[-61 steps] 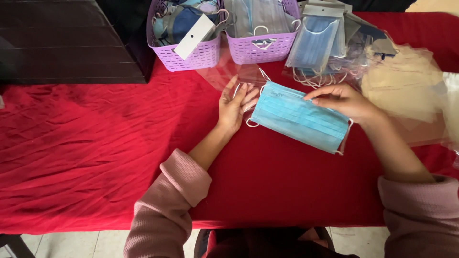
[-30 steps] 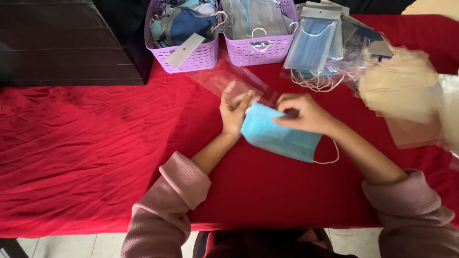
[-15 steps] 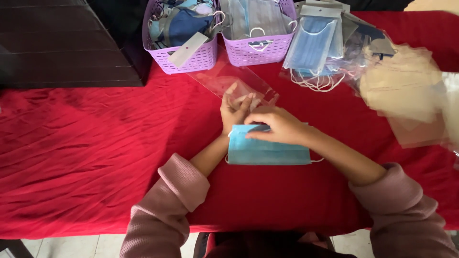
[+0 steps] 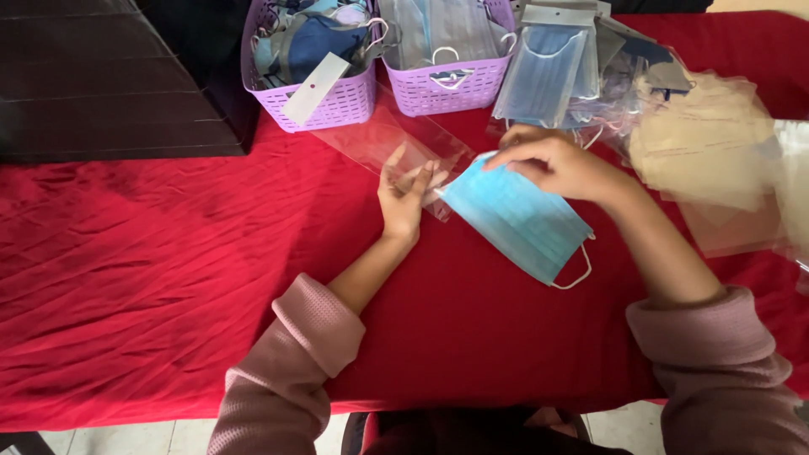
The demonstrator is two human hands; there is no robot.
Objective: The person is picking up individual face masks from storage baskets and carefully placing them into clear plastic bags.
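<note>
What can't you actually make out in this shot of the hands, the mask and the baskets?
- Head view: whether the light blue pleated face mask has entered the clear plastic sleeve; the left hand covers the opening.
- The right hand hides the mask's upper edge.
- The purple plastic baskets are cut off by the top edge.
- The beige packets are blurred.

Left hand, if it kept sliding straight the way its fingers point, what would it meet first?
The left hand already rests on the clear plastic sleeve; beyond that, probably the right-hand purple basket, though depth is unclear.
</note>
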